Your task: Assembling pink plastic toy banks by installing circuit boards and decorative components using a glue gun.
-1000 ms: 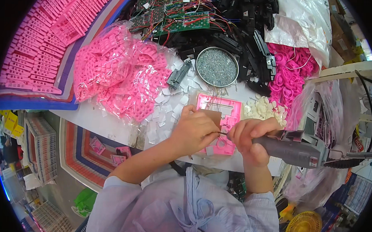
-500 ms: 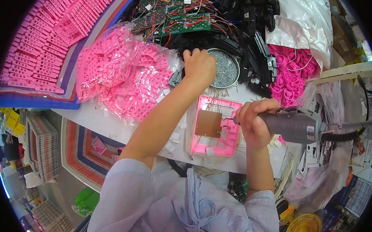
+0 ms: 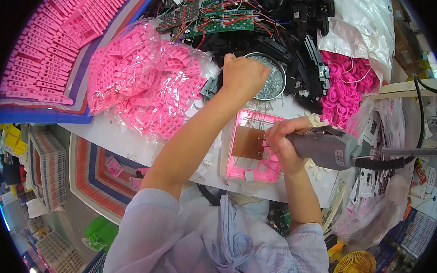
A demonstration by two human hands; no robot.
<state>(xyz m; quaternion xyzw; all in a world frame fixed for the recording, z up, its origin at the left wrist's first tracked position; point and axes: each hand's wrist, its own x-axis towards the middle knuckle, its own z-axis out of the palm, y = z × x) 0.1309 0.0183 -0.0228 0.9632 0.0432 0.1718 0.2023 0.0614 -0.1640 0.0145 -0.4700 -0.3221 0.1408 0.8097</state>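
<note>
My right hand (image 3: 289,142) is wrapped around a grey electric screwdriver (image 3: 323,147), whose tip points left at the right edge of a brown circuit board (image 3: 247,143). That board lies in a pink plastic casing (image 3: 235,170) with thin wires at its far end. Farther off, my left hand (image 3: 245,78) has its fingers curled at the left side of a round metal bowl (image 3: 282,85) of small silver screws (image 3: 270,80). Whatever those fingers may hold is hidden.
Bagged pink plastic parts (image 3: 128,79) lie to the left. Wired green circuit boards (image 3: 223,23) and black plastic parts (image 3: 305,57) are heaped at the back. Pink rings (image 3: 342,88) spill from a white bag (image 3: 359,35). A cable (image 3: 393,162) trails from the screwdriver.
My right hand has brought the screwdriver left, with its tip closer over the board's edge. My left hand has shifted slightly right at the bowl, its fingers more curled.
</note>
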